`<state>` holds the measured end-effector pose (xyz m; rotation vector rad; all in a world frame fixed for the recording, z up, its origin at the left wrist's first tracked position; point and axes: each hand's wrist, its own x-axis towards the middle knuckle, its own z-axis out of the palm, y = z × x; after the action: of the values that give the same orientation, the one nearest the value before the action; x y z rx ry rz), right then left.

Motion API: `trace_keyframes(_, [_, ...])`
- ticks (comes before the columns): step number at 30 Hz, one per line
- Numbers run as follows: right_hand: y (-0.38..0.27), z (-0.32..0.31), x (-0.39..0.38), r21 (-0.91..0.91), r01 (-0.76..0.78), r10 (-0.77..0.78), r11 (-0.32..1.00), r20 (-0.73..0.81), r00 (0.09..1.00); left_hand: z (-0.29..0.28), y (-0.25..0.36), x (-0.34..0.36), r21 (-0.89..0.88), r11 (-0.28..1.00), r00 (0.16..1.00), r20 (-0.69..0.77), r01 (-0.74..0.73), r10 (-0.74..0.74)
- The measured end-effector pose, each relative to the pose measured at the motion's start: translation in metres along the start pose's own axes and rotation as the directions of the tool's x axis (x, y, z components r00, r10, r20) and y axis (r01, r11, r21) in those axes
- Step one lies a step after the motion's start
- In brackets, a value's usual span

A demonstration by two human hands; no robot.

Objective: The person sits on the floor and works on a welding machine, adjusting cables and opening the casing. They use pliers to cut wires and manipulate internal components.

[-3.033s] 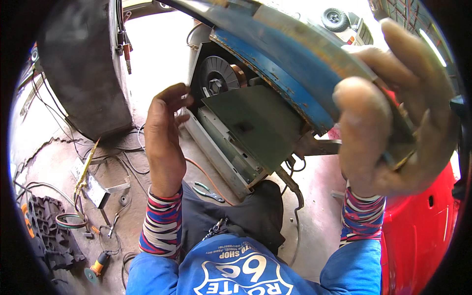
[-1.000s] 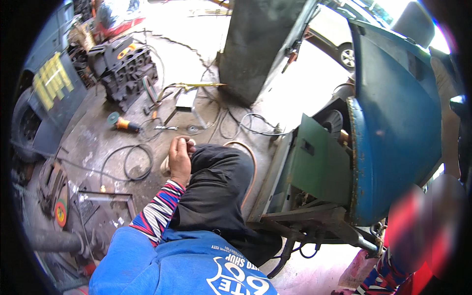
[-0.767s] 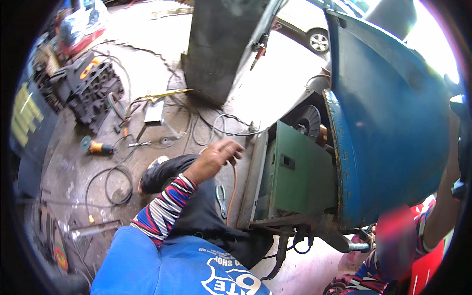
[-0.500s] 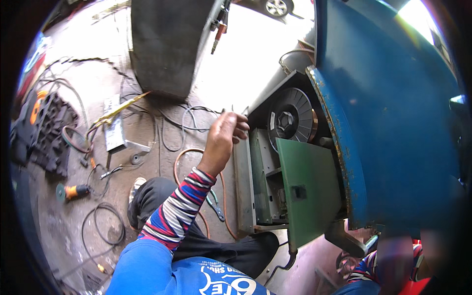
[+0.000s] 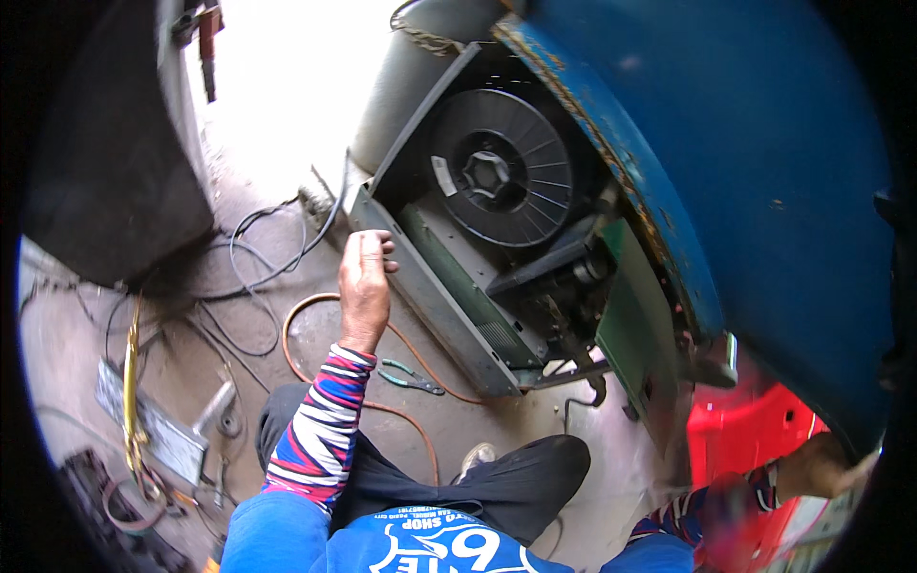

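Note:
My left hand (image 5: 366,286), in a striped sleeve, is beside the upper side wall of an open grey metal cabinet (image 5: 449,306). Its fingers curl inward with their tips over the wall's edge; the palm is hidden, and so is anything in it. A black wire spool (image 5: 501,167) sits inside the cabinet, and a green door panel (image 5: 635,325) hangs at its right. At the lower right, my right hand (image 5: 820,466) reaches to the lower rim of a large blue curved panel (image 5: 745,162) with a rusty edge. Its fingers are blurred and partly out of sight.
Green-handled pliers (image 5: 411,378) and an orange-brown hose (image 5: 310,304) lie on the floor beside my legs. Dark cables (image 5: 250,277) loop at the left, near a metal bracket (image 5: 177,420). A grey cylinder (image 5: 406,86) stands behind the cabinet; a red panel (image 5: 750,430) shows at the right.
The view has swung right, and the cabinet and spool show larger. My left hand is still by the cabinet wall, a little further along it. My right hand shows more fully, stretched outward.

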<state>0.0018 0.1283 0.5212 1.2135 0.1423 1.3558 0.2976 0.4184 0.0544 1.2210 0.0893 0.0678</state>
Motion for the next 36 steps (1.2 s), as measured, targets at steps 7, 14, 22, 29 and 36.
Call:
trace_keyframes(7, [-0.055,-0.045,0.028,0.562,-0.790,0.818,-0.245,0.557,0.143,0.002,0.104,0.004,-0.102,0.953,0.946,0.130,-0.286,0.298])
trace_keyframes(14, [-0.091,-0.075,0.051,0.500,-0.752,0.853,-0.430,0.498,-0.157,0.016,0.295,0.041,-0.038,0.130,0.124,0.134,-0.991,0.983])
trace_keyframes(22, [-0.102,-0.091,0.048,0.471,-0.677,0.780,-0.566,0.573,-0.253,0.046,0.341,0.048,0.033,-0.244,-0.216,0.358,-0.969,0.908])
trace_keyframes(29, [-0.106,-0.095,0.035,0.458,-0.691,0.765,-0.559,0.606,-0.217,0.047,0.323,0.077,-0.118,-0.256,-0.281,0.343,-0.959,0.896])
trace_keyframes(36, [-0.112,-0.126,0.038,0.509,-0.569,0.683,-0.646,0.718,-0.134,0.025,0.294,0.109,-0.063,-0.158,-0.170,0.325,-0.985,0.930])
